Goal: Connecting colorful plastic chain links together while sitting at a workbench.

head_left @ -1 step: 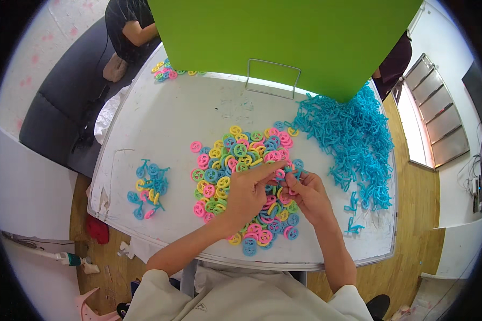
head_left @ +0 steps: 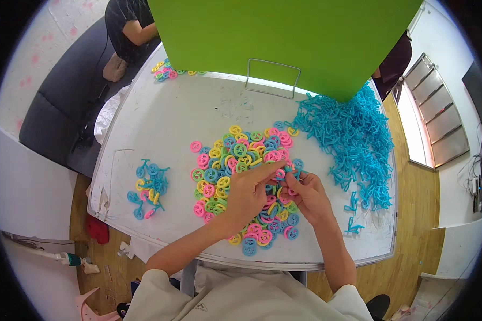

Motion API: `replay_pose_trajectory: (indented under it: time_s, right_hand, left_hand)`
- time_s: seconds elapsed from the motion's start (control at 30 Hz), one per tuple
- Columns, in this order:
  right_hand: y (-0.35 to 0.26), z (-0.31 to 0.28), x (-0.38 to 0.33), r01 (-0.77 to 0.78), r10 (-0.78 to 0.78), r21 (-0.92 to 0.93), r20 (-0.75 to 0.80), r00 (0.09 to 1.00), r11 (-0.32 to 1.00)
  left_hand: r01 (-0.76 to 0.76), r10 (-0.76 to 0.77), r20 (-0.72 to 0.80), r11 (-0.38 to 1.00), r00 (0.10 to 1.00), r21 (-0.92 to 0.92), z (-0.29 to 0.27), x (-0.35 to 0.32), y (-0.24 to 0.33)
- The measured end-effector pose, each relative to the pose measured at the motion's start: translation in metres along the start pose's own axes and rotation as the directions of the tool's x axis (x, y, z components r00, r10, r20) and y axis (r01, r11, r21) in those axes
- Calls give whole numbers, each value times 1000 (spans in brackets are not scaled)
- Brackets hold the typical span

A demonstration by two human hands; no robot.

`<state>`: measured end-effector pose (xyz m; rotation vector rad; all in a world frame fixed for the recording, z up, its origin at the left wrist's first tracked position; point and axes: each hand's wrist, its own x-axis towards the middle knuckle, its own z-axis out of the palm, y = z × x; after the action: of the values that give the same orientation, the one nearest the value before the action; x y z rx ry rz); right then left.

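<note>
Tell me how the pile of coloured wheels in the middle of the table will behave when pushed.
The wheel pile would probably spread loosely, since its rings overlap at odd angles. Wheels lying flat at its edge would likely slide rather than roll. Each one looks light and fairly stiff, judging by its open spokes and plastic-like rim.

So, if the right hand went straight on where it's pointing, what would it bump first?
Just past the small plastic pieces at its fingertips, the right hand would probably bump the left hand. Depth there is unclear.
</note>
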<state>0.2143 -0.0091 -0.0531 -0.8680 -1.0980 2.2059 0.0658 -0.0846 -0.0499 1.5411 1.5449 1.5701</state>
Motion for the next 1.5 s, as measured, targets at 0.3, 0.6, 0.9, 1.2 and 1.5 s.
replay_pose_trajectory:
  time_s: [0.3, 0.6, 0.9, 1.2, 1.5]
  right_hand:
    - [7, 20, -2, 172, -198, -131, -214, 957, 976]
    - [-3, 25, -11, 315, -545, -714, -111, 831, 626]
    - [-37, -7, -11, 456, -551, -766, 162, 818, 452]
    - [-45, -93, -17, -121, -608, -992, -71, 791, -42]
    - [-56, -85, -12, 17, -641, -902, -293, 710, 431]
  left_hand:
    - [-77, 86, -39, 977, 996, 200, 2, 2, 3]
    - [66, -66, 4, 996, 998, -63, -3, 5, -5]
    - [199, -198, -31, 978, 980, 59, -46, 8, 21]
    - [480, -183, -489, 645, 853, 595, -194, -62, -31]
    - [61, 107, -220, 764, 970, 642, -96, -24, -3]
